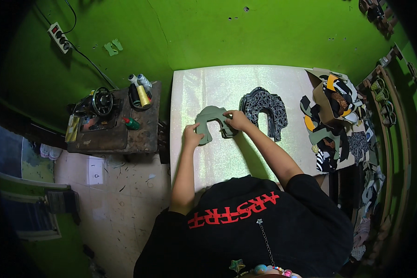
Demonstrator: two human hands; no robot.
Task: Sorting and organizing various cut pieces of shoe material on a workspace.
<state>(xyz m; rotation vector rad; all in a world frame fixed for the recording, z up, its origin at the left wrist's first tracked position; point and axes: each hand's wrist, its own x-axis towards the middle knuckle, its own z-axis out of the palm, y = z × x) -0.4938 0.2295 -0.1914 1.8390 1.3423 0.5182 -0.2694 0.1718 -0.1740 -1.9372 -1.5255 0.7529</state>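
At mid-frame, we are grasping the olive-green U-shaped cutouts from opposite sides with left hand and right hand, legs pointing toward the lower edge; our right hand is resting nearer the patterned U-shaped stack.

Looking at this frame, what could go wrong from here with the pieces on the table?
The green arch-shaped stack has uneven edges, so its layers might slip further out of line between the left hand and right hand.
The black patterned stack lies close to the right hand and could be nudged.
The cardboard box is heaped with scraps, some of which might slide off.
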